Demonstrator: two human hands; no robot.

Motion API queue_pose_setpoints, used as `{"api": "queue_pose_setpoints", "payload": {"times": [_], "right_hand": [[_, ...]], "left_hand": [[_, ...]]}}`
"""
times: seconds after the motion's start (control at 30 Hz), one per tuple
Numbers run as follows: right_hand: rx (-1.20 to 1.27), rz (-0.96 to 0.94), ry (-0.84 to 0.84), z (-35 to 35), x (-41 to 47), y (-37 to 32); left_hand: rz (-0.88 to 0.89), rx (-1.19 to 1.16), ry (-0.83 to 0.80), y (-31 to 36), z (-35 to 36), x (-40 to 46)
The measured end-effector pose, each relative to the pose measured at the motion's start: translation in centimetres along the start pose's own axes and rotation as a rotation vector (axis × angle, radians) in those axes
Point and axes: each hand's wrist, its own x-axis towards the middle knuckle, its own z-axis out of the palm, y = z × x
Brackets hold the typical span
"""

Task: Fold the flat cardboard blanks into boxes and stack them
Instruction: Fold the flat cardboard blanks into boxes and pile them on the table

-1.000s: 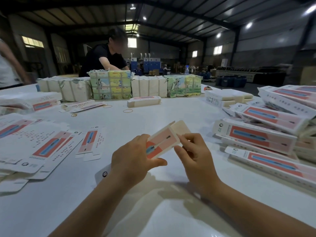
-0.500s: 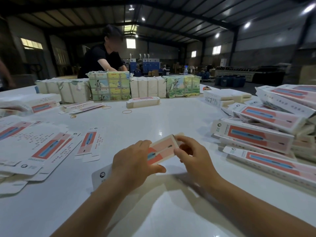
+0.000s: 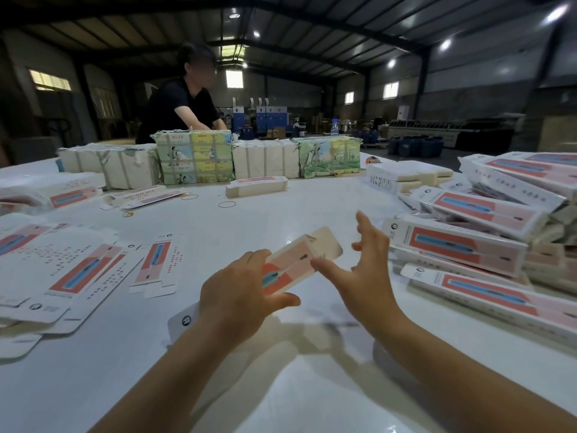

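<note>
A partly folded pink box (image 3: 299,260) is held above the near middle of the white desk (image 3: 256,214) by the left hand (image 3: 240,295), while the right hand (image 3: 359,270) is spread wide beside it, with folded boxes (image 3: 462,248) stacked right and flat blanks (image 3: 71,276) left.

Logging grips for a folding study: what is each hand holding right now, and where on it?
The left hand grips the box around its near end; the right hand is spread beside it, holding nothing.
</note>
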Motion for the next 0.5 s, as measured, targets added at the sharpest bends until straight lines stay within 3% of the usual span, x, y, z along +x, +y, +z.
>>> {"api": "queue_pose_setpoints", "payload": {"times": [0.1,0.13,0.23,0.37,0.43,0.5], "right_hand": [[0.713,0.423,-0.273,-0.2,0.4,-0.5],[0.836,0.487,-0.328,-0.2,0.5,-0.6],[0.621,0.294,-0.322,0.0,-0.1,-0.4],[-0.157,-0.173,-0.198,0.8,-1.5,-0.2],[-0.242,-0.215,-0.203,1.3,-1.9,-0.1],[-0.167,-0.199,-0.235,1.5,-2.1,-0.2]], "left_hand": [[0.032,-0.003,-0.058,0.0,0.1,-0.2],[0.038,-0.001,-0.084,0.0,0.1,-0.3],[0.04,0.007,-0.117,0.0,0.1,-0.2],[0.029,0.069,-0.071,0.3,0.3,-0.1],[0.027,0.083,-0.045,0.4,0.5,-0.1],[0.032,0.093,-0.015,0.2,0.4,-0.2]]}}
